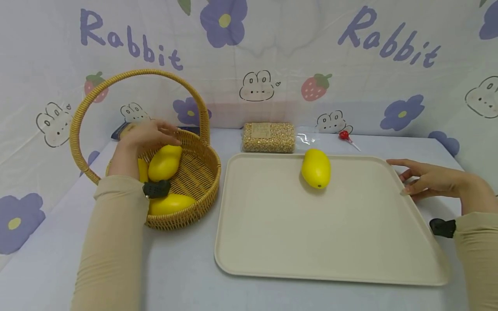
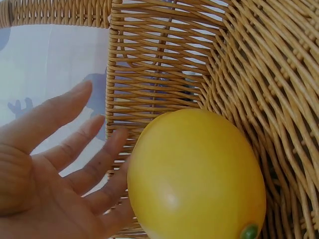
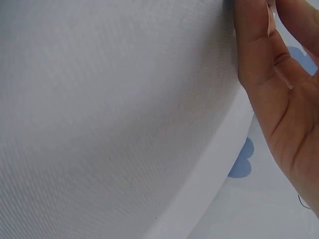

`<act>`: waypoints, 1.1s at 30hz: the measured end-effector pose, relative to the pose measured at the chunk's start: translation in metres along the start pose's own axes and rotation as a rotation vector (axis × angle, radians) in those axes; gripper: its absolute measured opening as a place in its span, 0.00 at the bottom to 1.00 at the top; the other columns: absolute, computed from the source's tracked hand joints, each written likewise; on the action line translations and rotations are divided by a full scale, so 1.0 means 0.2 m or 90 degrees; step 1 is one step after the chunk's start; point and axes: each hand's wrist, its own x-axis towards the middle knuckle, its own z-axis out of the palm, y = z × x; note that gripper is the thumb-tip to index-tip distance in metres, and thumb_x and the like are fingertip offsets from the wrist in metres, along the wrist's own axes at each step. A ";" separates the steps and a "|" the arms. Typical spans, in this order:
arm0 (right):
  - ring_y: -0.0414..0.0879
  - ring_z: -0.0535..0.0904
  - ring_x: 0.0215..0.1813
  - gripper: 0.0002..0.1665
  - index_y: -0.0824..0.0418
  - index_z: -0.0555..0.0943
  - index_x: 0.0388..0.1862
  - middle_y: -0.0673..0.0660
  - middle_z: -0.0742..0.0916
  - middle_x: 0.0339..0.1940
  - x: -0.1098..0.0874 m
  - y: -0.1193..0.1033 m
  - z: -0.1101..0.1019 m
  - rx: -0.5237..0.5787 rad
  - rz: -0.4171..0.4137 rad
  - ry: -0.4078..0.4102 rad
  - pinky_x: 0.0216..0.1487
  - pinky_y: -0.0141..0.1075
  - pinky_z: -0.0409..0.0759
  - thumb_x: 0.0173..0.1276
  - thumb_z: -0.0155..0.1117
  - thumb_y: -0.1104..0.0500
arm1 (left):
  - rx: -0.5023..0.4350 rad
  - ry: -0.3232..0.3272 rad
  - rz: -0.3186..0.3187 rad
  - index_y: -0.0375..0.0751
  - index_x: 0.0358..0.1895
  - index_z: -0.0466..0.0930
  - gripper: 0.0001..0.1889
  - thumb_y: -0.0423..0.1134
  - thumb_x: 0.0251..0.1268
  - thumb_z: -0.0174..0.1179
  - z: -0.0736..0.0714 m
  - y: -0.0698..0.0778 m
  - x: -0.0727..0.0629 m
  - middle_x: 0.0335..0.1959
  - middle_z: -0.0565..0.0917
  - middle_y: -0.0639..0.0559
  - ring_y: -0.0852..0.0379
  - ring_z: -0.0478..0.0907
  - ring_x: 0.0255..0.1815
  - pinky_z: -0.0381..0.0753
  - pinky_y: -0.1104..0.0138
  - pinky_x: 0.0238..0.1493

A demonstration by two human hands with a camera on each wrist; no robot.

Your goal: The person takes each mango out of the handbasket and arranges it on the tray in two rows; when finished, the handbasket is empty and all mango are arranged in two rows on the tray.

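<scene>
My left hand (image 1: 149, 136) reaches over the wicker basket (image 1: 212, 172), fingers spread. In the left wrist view its fingertips come right up to the side of a smooth yellow mango (image 2: 197, 174) with a green stem end. More yellow mangoes (image 1: 171, 204) lie in the basket, one partly behind the forearm. At the right side of a large beige tray (image 1: 330, 242), my right hand (image 1: 435, 179) has its fingers loosely bent and its fingertips at the rim. Another yellow mango (image 1: 316, 168) lies near the tray's back edge.
A clear bag of yellow grains (image 1: 268, 137) lies behind the tray, with a red lollipop (image 1: 344, 135) to its right. The basket's tall arched handle (image 1: 144, 72) rises over the left forearm. A printed rabbit cloth (image 1: 280, 56) hangs at the back.
</scene>
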 end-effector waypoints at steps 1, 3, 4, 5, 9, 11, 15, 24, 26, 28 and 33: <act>0.35 0.77 0.50 0.54 0.35 0.42 0.80 0.68 0.65 0.66 0.00 0.00 0.00 0.000 0.001 0.000 0.51 0.33 0.84 0.68 0.64 0.59 | 0.014 0.000 -0.004 0.41 0.73 0.64 0.33 0.45 0.67 0.63 0.00 0.00 0.00 0.75 0.65 0.39 0.40 0.63 0.73 0.61 0.45 0.77; 0.36 0.77 0.50 0.54 0.35 0.42 0.80 0.68 0.65 0.66 0.00 0.00 0.00 0.000 0.001 0.001 0.51 0.33 0.83 0.68 0.64 0.59 | 0.042 -0.002 -0.012 0.43 0.72 0.65 0.33 0.47 0.66 0.64 0.00 -0.01 0.00 0.74 0.66 0.39 0.39 0.63 0.72 0.61 0.44 0.76; 0.36 0.77 0.50 0.54 0.35 0.42 0.80 0.68 0.65 0.66 0.00 0.00 0.00 0.000 0.002 0.002 0.51 0.33 0.83 0.68 0.64 0.59 | 0.040 -0.008 -0.013 0.42 0.72 0.65 0.34 0.46 0.66 0.64 0.00 -0.01 0.00 0.74 0.66 0.39 0.39 0.62 0.73 0.59 0.43 0.77; 0.36 0.77 0.50 0.54 0.35 0.42 0.80 0.68 0.65 0.66 0.00 0.00 0.00 0.000 0.002 0.002 0.51 0.33 0.83 0.68 0.64 0.59 | 0.037 -0.013 -0.014 0.42 0.72 0.65 0.34 0.46 0.65 0.64 0.00 -0.01 0.00 0.74 0.66 0.39 0.38 0.61 0.73 0.59 0.43 0.77; 0.36 0.77 0.50 0.54 0.35 0.43 0.80 0.67 0.66 0.66 0.01 0.01 0.00 0.001 0.003 0.002 0.51 0.33 0.83 0.67 0.64 0.59 | -0.001 -0.043 -0.010 0.38 0.73 0.62 0.35 0.41 0.66 0.64 0.01 -0.01 0.00 0.76 0.63 0.38 0.38 0.59 0.75 0.56 0.42 0.78; 0.36 0.77 0.50 0.54 0.36 0.43 0.80 0.67 0.67 0.65 0.01 0.01 0.00 0.002 0.002 0.000 0.51 0.33 0.83 0.67 0.65 0.59 | -0.009 -0.060 -0.005 0.36 0.74 0.61 0.35 0.40 0.66 0.63 0.01 -0.01 0.00 0.75 0.63 0.37 0.38 0.59 0.75 0.55 0.42 0.78; 0.37 0.78 0.50 0.55 0.40 0.42 0.81 0.66 0.67 0.64 0.00 0.00 -0.01 0.000 0.005 0.002 0.51 0.33 0.84 0.66 0.66 0.59 | 0.038 -0.093 -0.006 0.36 0.74 0.60 0.35 0.41 0.67 0.61 0.02 -0.02 0.01 0.75 0.63 0.34 0.35 0.59 0.75 0.59 0.40 0.76; 0.37 0.78 0.49 0.55 0.37 0.42 0.80 0.65 0.68 0.63 0.00 0.01 -0.01 0.003 0.002 0.003 0.50 0.34 0.84 0.67 0.66 0.59 | 0.081 -0.179 -0.028 0.38 0.75 0.59 0.36 0.42 0.67 0.60 0.03 -0.03 0.01 0.78 0.57 0.37 0.34 0.59 0.74 0.64 0.40 0.74; 0.36 0.78 0.49 0.54 0.36 0.43 0.80 0.64 0.69 0.62 0.00 0.01 -0.01 0.003 0.000 0.002 0.50 0.34 0.84 0.67 0.65 0.59 | 0.075 -0.183 -0.037 0.39 0.75 0.58 0.36 0.43 0.67 0.61 0.03 -0.03 0.00 0.78 0.57 0.38 0.36 0.60 0.74 0.65 0.42 0.74; 0.36 0.78 0.49 0.54 0.35 0.43 0.80 0.62 0.69 0.61 0.00 0.01 -0.01 0.002 0.000 0.002 0.50 0.33 0.84 0.67 0.65 0.59 | 0.066 -0.191 -0.046 0.39 0.76 0.57 0.37 0.44 0.67 0.61 0.04 -0.03 0.00 0.78 0.56 0.38 0.36 0.60 0.74 0.66 0.43 0.73; 0.35 0.77 0.49 0.54 0.34 0.43 0.80 0.64 0.68 0.63 0.00 0.01 -0.01 0.001 0.000 -0.002 0.51 0.33 0.83 0.67 0.65 0.59 | 0.039 -0.221 -0.069 0.38 0.77 0.54 0.38 0.46 0.69 0.60 0.04 -0.03 0.01 0.79 0.54 0.38 0.37 0.60 0.74 0.69 0.45 0.73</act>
